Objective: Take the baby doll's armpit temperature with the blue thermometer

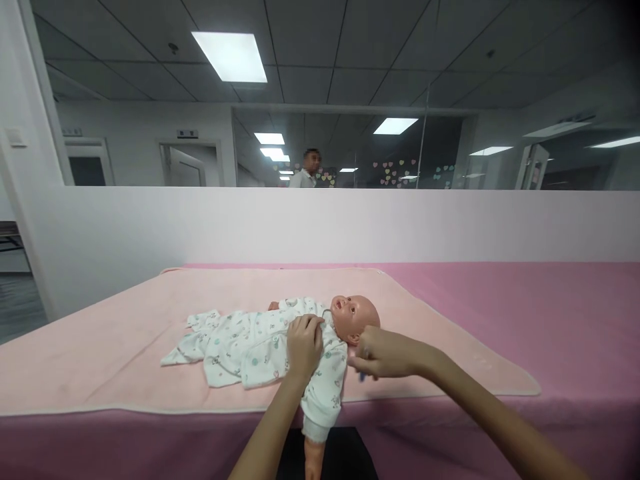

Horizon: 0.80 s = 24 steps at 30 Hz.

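Note:
A baby doll (356, 316) lies on its back across a peach blanket, its head toward the right. It wears a white printed gown (250, 343), and one arm (314, 457) hangs over the front edge. My left hand (304, 343) rests on the doll's chest, fingers laid out toward the collar. Beside the doll's ear and shoulder, my right hand (383, 353) is closed, with its fingers curled. A small blue thing (362, 376) pokes out below those fingers; most of it is hidden, so its kind does not show.
The peach blanket (125, 373) covers part of a pink-covered table (575, 333). Behind it runs a low white wall (300, 223) with glass above. Through the glass stands a person (306, 175) in a light top. A black surface (350, 460) shows under the front edge.

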Available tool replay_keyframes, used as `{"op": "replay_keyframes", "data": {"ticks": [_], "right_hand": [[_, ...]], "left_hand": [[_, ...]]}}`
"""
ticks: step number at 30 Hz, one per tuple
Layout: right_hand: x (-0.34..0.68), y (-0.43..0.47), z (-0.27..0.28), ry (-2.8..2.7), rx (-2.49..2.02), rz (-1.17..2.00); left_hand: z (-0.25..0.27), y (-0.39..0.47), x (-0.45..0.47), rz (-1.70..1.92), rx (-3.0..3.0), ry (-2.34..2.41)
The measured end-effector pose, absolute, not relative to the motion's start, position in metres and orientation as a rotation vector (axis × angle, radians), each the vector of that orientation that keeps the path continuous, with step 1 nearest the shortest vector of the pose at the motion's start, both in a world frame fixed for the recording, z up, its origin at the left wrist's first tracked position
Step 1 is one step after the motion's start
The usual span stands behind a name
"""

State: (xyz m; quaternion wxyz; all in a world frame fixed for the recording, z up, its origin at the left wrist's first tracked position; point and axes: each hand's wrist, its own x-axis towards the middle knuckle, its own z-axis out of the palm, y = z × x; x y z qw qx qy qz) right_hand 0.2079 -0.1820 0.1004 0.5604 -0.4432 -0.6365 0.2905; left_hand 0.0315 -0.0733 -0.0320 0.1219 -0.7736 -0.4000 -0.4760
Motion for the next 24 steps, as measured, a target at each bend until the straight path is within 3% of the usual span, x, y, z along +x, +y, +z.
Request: {"op": "replay_keyframes", "data": {"ticks": [9, 12, 17, 24], "right_hand": [[0.192, -0.177, 0.099, -1.090, -1.036, 1.356], [0.192, -0.172, 0.098, -1.198, -1.030, 1.245], [0.197, -0.165, 0.079, -1.423, -0.975, 0.690], [0.201, -0.159, 0.015, -1.539, -1.145, 0.829]], "left_hand": [[-0.032, -0.073, 0.032, -1.392, -2.252, -1.178], [-0.032, -0.073, 0.032, -1.390, -2.250, -1.184], [-0.032, -0.073, 0.032, -1.383, -2.257, -1.186], [-0.031, -0.073, 0.032, -1.398, -2.254, -1.196]]}}
